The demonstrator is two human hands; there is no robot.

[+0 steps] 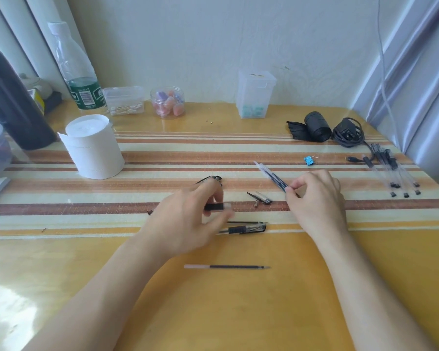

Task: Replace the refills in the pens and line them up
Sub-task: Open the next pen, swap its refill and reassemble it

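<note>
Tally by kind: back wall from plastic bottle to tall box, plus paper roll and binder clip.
Plastic bottle: 1
Clear containers: 3 (swab box, round jar, tall box)
Paper roll: 1
Blue binder clip: 1
Total: 6

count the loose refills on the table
2: the front refill and the thin refill just beyond the pen. The right hand pinches a bundle more; others may be hidden.

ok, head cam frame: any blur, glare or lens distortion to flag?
Head view: motion blur smears the left hand and the pen piece it holds; the right hand, pinching the refill pack, is sharper. Head view: glare on the table lower left. Head view: wide-angle bowing at the edges; loose refill crisp.
</note>
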